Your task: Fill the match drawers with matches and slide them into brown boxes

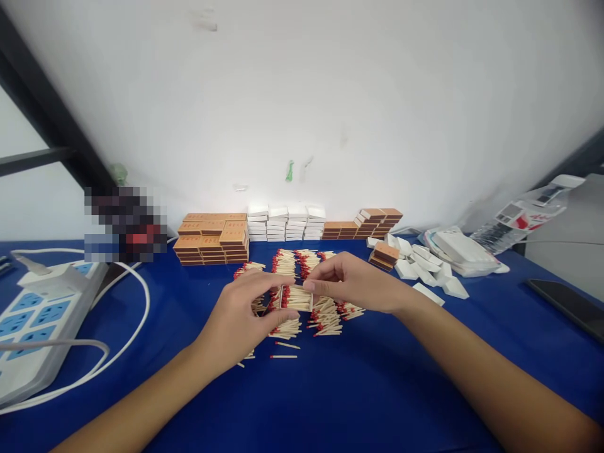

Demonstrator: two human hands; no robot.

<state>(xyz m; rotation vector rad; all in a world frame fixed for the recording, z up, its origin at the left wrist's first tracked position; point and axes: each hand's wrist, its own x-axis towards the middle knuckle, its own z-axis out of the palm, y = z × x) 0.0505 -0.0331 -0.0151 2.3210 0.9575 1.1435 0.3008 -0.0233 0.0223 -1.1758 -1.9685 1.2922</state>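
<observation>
My left hand (248, 308) is closed on a small white matchbox tray (296, 309), its thumb along the near side and its fingers along the far side. Red-tipped matches (297, 296) lie sideways in the tray, with their heads to the left. At the tray's far right corner is my right hand (346, 280), its thumb and forefinger pinched together. Whether it grips a match or the tray edge cannot be made out. Rows of loose matches (325, 318) spread over the blue table beneath and behind both hands. Two single matches (284, 357) lie closer to me.
Brown matchboxes (212, 242) are stacked along the wall beside white tray stacks (286, 226). More brown boxes (377, 220) and scattered white trays (427, 267) lie right. A power strip (42, 321) with white cables is left; a plastic bottle (528, 214) and phone (569, 305) are far right.
</observation>
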